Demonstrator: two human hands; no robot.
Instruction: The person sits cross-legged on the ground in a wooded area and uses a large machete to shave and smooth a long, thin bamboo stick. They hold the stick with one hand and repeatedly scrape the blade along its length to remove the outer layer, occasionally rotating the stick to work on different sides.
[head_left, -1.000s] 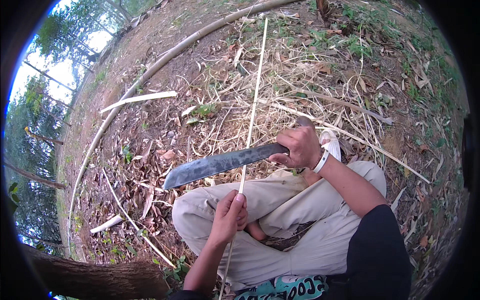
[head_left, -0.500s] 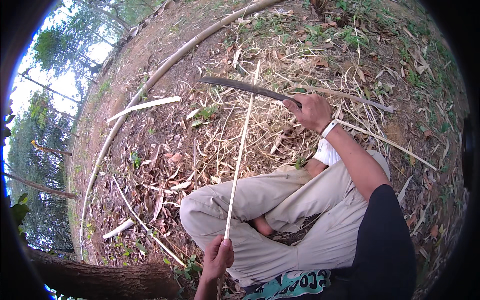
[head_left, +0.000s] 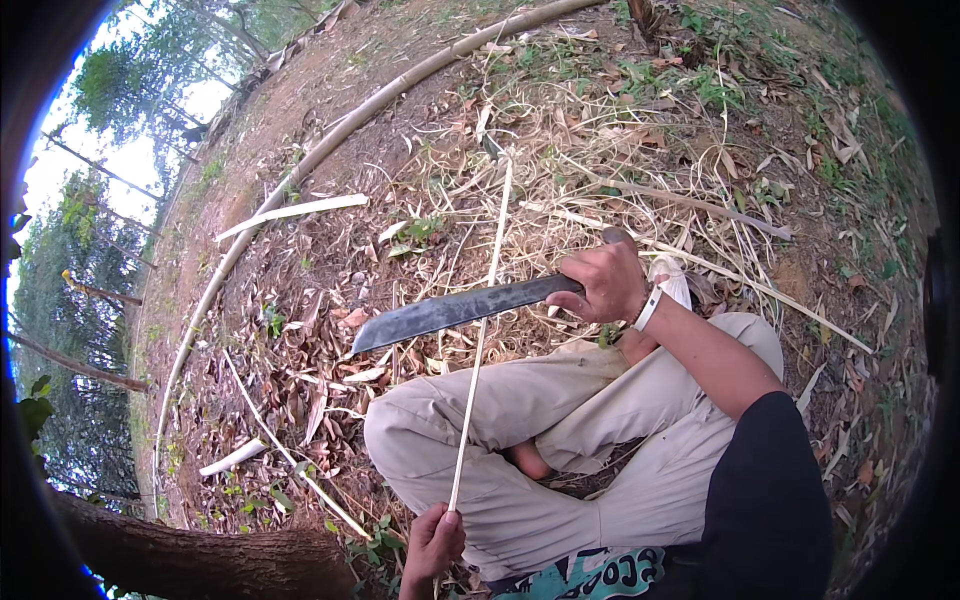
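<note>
My left hand (head_left: 435, 540) is closed around the near end of a long, thin, pale bamboo strip (head_left: 469, 405). The strip runs away from me over my bent leg, its far end above a heap of shavings. My right hand (head_left: 605, 280) grips the handle of a machete (head_left: 440, 315). Its broad dark blade points left and lies across the strip, a little beyond my knee; whether it touches the strip I cannot tell. Curly pale shavings (head_left: 560, 170) cover the ground beyond my right hand.
I sit cross-legged in light trousers (head_left: 540, 400). A long curved pole (head_left: 335, 135) lies on the left, a split pale piece (head_left: 290, 214) across it. Several loose strips (head_left: 770, 290) lie around. A thick trunk (head_left: 220, 560) crosses the lower left, and dry leaves (head_left: 300, 370) litter the ground.
The machete has come nearer to me along the strip, and its blade has turned to show its broad face. My left hand still holds the strip's near end, slightly lower in view.
</note>
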